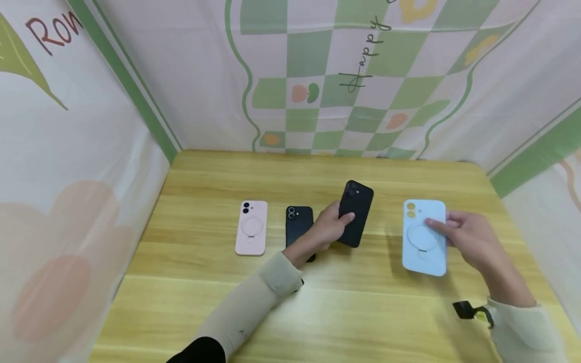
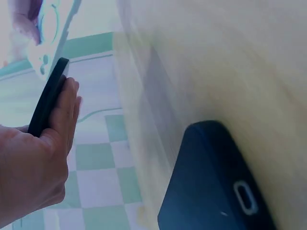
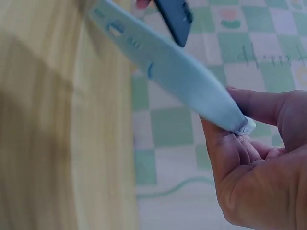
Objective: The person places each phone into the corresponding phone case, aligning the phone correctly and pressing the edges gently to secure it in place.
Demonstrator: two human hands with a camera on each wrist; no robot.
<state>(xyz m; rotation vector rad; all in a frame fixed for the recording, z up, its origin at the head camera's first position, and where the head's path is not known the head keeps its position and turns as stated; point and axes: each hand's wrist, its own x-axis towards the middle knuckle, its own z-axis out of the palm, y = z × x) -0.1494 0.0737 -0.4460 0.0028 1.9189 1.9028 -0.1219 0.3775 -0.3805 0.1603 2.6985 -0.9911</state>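
My left hand (image 1: 328, 227) grips a black phone (image 1: 357, 217) by its left side, thumb across the back, tilted and raised over the wooden table. My right hand (image 1: 475, 241) pinches a light blue phone case (image 1: 424, 262) at its right edge, thumb on the ringed face. In the right wrist view this case (image 3: 168, 76) shows its edge with port cut-outs. Under my left wrist lies a black cased phone (image 1: 298, 227), partly covered by the arm; the left wrist view shows its port end. A pink phone case (image 1: 251, 246) with a ring lies left of it.
The wooden table (image 1: 204, 297) meets patterned cloth walls at its back and sides. The green-and-white checked cloth (image 1: 304, 55) hangs behind it. A small black strap piece (image 1: 464, 309) sticks out from my right sleeve.
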